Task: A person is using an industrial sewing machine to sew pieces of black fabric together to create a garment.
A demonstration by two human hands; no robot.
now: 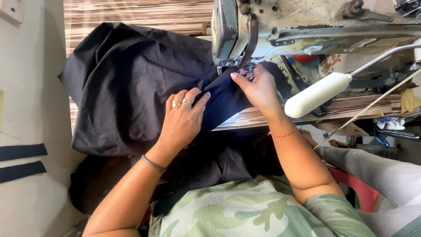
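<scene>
A tailoring workshop: a worn industrial sewing machine [280, 30] at upper right, dark fabric [131, 87] heaped on the striped wooden worktop [131, 13].
</scene>
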